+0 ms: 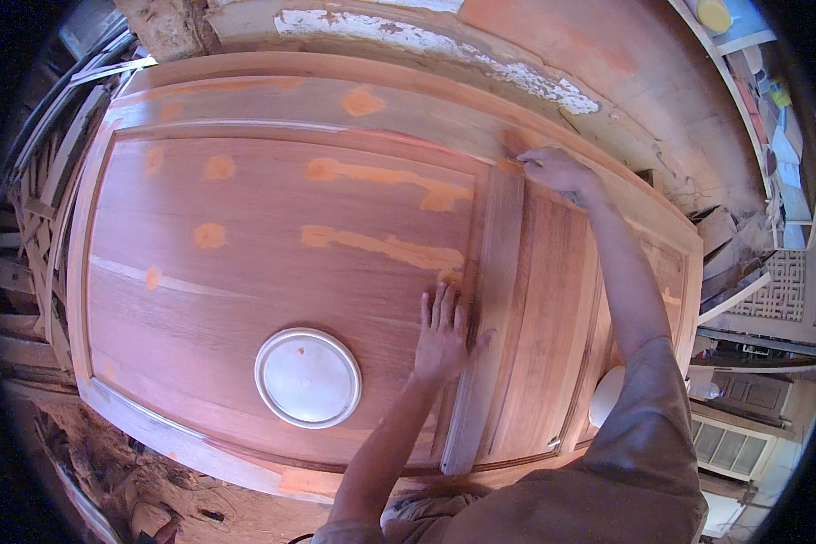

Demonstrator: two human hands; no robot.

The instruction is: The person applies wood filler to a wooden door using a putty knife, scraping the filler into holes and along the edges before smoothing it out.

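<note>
A large reddish wooden door (363,213) lies flat before me, with orange filler patches (381,177) on its panel and frame. My left hand (442,340) rests on it, fingers spread, beside the wooden crosspiece (480,363) and close to the end of a filler streak. My right hand (560,172) reaches to the far rail where the crosspiece meets it. Its fingers are closed; whatever they may hold is too blurred to name. On the panel, left of my left forearm, sits a round white lid (307,377).
A round white object (605,396) is partly hidden by my right sleeve. Wood scraps (45,236) are piled at the left, and more boards (730,258) lean at the right. A wall with peeling white paint (435,45) runs along the far side. Brown debris covers the ground at lower left.
</note>
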